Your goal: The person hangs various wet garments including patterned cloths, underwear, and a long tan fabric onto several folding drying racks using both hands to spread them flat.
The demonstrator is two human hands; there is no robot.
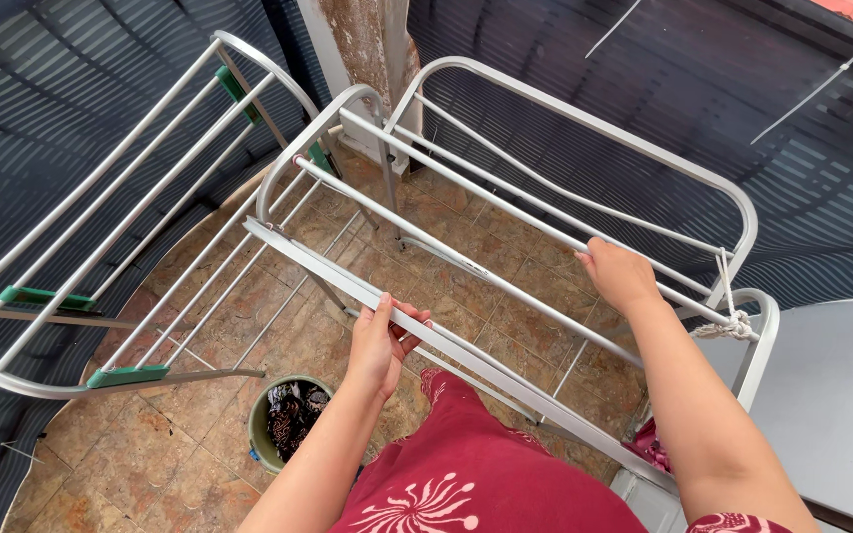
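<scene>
2 hands on a metal drying rack (505, 266) filling the middle of the frame.

The rack spans the tiled floor (199, 424). The left hand (379, 345), centre, has its fingers wrapped round the near flat rail, seemingly to steady it; the right hand (619, 274), right of centre, presses closed fingers on a thin rod. A green bucket (267, 426) of dark cloth sits lower left.

Drying racks (505, 247): one; hands: two, left (379, 345), right (619, 273); buckets (259, 426): one; green clips (127, 375): four visible.
</scene>
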